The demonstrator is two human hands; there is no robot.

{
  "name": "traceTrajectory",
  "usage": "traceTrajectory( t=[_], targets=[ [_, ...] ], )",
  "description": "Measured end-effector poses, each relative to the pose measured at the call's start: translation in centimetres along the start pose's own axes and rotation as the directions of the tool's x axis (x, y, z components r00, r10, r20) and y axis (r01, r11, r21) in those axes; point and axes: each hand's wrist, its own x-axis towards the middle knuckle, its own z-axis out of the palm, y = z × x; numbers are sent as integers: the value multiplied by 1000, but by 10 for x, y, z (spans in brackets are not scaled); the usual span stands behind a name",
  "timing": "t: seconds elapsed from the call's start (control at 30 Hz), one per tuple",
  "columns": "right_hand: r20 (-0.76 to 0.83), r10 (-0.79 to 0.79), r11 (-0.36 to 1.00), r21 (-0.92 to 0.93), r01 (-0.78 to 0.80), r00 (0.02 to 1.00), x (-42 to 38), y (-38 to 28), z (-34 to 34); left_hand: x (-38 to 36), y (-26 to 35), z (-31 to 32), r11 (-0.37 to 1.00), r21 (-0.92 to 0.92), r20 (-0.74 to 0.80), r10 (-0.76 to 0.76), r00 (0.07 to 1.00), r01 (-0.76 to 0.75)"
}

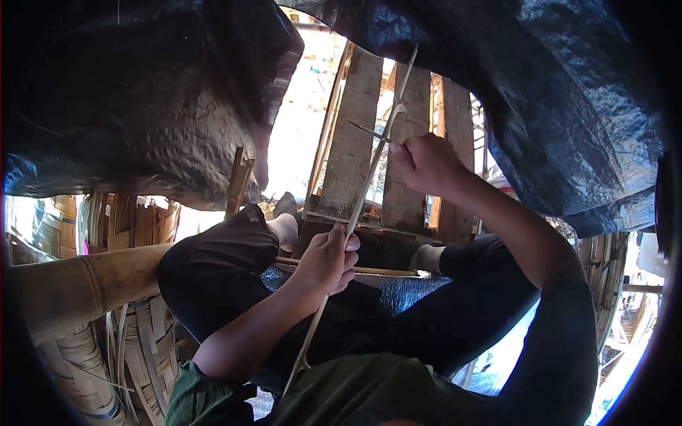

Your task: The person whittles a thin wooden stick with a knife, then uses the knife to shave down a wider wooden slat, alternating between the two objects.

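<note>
A long, thin pale bamboo strip (366,186) runs slantwise from my lap up past the wooden slats. My left hand (327,264) is closed around its lower middle, thumb laid along it. Higher up, my right hand (427,162) is closed on a knife (369,131); the handle is hidden in the fist. The narrow blade points left and crosses the strip, seeming to touch it. Just above the blade, a curled shaving (399,109) stands off the strip. The strip's lower end rests near my green shirt (376,390).
Wooden slats (351,135) stand ahead of me. Dark plastic sheeting (582,99) hangs on both sides. A thick bamboo pole (106,280) lies at my left, with woven bamboo (145,341) below it. My bent legs (220,266) frame a shiny silvery sheet (401,292).
</note>
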Motion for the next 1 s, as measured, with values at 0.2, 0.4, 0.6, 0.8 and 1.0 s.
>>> traceTrajectory(
  t=[0.2,0.4,0.6,0.8,1.0],
  targets=[
    [96,-219,973,98,210,971,-22,-24,13,-4,1,-1,998,-32,66,-56,996,58],
    [90,-206,970,149,192,974,-33,-26,14,-5,3,2,997,-27,109,-73,991,76],
    [121,-215,973,111,202,969,-24,-22,11,5,4,-6,981,-105,191,-143,971,166],
    [37,-337,940,68,334,941,-43,-31,24,2,-2,-3,982,-72,174,-162,971,177],
    [113,-219,976,12,220,969,-35,-25,16,4,0,-3,981,-81,181,-161,970,178]
  ],
)
